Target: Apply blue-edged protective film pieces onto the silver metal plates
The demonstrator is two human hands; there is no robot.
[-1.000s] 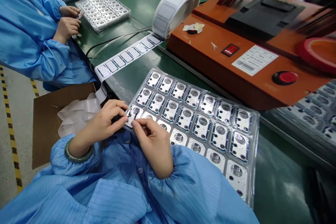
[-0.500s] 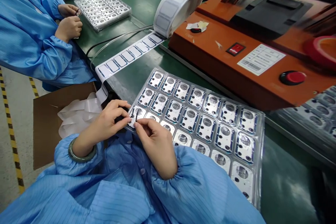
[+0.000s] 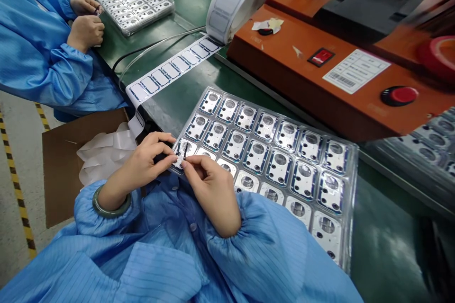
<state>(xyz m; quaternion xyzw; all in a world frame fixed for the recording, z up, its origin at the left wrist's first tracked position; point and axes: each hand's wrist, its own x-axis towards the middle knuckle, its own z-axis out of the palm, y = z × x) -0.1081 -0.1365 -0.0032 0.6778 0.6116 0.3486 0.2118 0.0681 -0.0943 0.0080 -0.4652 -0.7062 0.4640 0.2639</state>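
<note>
**Pinching a narrow white film strip [image 3: 181, 157] over the corner pocket of a clear blister tray [image 3: 353, 199]**

The thumb and forefinger of the right hand [image 3: 209, 194] are pressed together on the strip, which lies over the metal plate [image 3: 187, 147] in the tray's nearest corner pocket. A thin dark line shows on the strip. The left hand [image 3: 142, 163] comes in from the other side with its fingers curled and close together. Its fingertips [image 3: 169, 157] are right beside the strip, but whether they grip it is hidden.

The tray holds rows of metal plates with round openings and blue-edged outlines. A jade bangle [image 3: 112, 209] circles the left wrist, above the cuff of a blue smock [image 3: 106, 265]. Just left of the hands, a strip of label backing [image 3: 170, 69] runs from a white label roll [image 3: 238, 2] down into a cardboard box [image 3: 60, 175], where loose white backing [image 3: 104, 154] is piled.

An orange machine [image 3: 302, 75] with a red button [image 3: 398, 95] stands on the green bench [image 3: 384, 246]. Farther left, a co-worker's hands [image 3: 85, 23] hold something small beside another blister tray [image 3: 133, 4].
</note>
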